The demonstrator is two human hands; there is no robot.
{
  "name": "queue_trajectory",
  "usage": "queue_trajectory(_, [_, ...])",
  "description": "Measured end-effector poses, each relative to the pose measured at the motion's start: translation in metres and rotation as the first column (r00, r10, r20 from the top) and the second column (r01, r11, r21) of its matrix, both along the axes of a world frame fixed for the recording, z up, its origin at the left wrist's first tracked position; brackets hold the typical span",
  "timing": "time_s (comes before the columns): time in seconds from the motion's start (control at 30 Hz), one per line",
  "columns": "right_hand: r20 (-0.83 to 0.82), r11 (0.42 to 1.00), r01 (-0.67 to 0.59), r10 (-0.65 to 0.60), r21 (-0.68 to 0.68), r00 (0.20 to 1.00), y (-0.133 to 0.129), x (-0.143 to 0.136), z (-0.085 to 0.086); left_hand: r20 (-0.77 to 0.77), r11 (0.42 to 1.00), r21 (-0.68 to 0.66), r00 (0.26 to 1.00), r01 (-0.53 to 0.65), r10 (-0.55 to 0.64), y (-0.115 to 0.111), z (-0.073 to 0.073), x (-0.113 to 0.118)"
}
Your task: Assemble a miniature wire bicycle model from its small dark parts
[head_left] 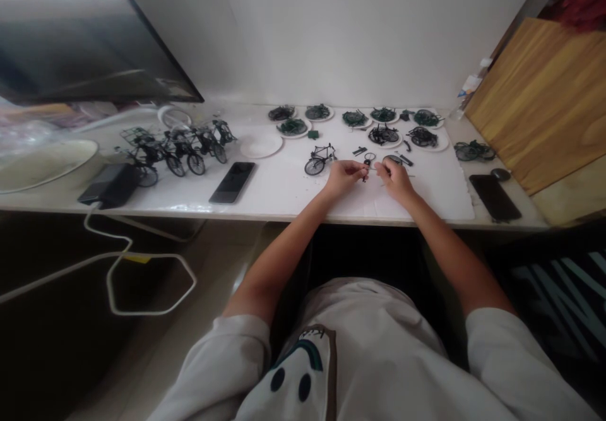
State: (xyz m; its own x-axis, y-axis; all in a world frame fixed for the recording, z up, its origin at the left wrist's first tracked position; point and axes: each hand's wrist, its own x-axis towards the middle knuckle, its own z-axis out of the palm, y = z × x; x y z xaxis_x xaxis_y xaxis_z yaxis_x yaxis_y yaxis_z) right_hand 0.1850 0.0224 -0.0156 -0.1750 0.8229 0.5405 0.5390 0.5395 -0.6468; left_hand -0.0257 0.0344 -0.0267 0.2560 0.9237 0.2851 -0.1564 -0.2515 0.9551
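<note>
Over the white board (pixel 298 200), my left hand (pixel 344 177) and my right hand (pixel 396 180) are close together, fingers pinched. A small black model bicycle part (pixel 367 163) is at my left fingertips. What my right fingers pinch is too small to tell; a thin light strip shows between the hands. Just left of my left hand stands a partly built black model bicycle (pixel 318 160). Beyond my right fingers lie a wheel (pixel 392 159) and a short black piece (pixel 406 160), partly hidden. Another small black part (pixel 360 151) lies behind the hands.
Several plates of dark model parts (pixel 384 134) line the back. Finished-looking model bicycles (pixel 189 151) stand at left, near an empty white plate (pixel 261 146), a phone (pixel 232 182) and a black adapter (pixel 108 185). At right are another phone (pixel 495 197) and a wooden panel (pixel 544 99).
</note>
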Motion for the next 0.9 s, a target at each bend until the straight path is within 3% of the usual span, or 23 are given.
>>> queue_trajectory(0.2, [0.024, 1.0, 0.002, -0.002, 0.006, 1.0, 0.002, 0.001, -0.001, -0.002, 1.0, -0.008, 1.0, -0.004, 0.004, 0.001, 0.001, 0.001])
queue_trajectory(0.4, [-0.038, 0.998, -0.035, 0.037, 0.049, 0.999, 0.007, 0.0, -0.007, 0.066, 0.99, -0.113, 0.993, -0.09, 0.098, 0.001, 0.007, 0.002])
queue_trajectory(0.57, [-0.136, 0.99, -0.143, 0.141, -0.007, 0.981, 0.001, -0.005, -0.005, 0.076, 0.974, -0.172, 0.983, -0.151, 0.166, -0.001, 0.011, 0.002])
queue_trajectory(0.73, [-0.011, 0.978, -0.199, 0.2, 0.068, 0.98, -0.004, -0.007, 0.003, 0.073, 0.962, -0.218, 0.981, -0.163, 0.182, -0.002, 0.014, 0.002])
queue_trajectory(0.9, [0.011, 0.976, -0.19, 0.19, 0.105, 0.982, -0.001, -0.006, 0.002, 0.064, 0.964, -0.225, 0.986, -0.139, 0.157, -0.004, 0.014, 0.004])
